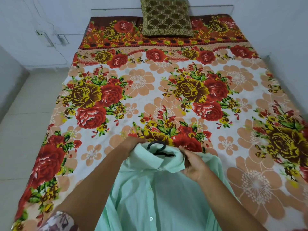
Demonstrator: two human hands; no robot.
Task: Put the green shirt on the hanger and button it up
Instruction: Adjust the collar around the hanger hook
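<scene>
A pale green shirt lies on the near end of the bed, collar away from me, its front placket with white buttons facing up. A black hanger sits inside it, with the hook poking out of the collar. My left hand holds the collar's left side, its fingers partly hidden behind the cloth. On the collar's right side, my right hand grips the bunched fabric. The hanger's shoulders are hidden under the shirt.
The bed is covered with a floral sheet in red, yellow and peach. A brown-gold patterned cushion leans at the headboard. A pale tiled floor runs along the left and white walls enclose the room.
</scene>
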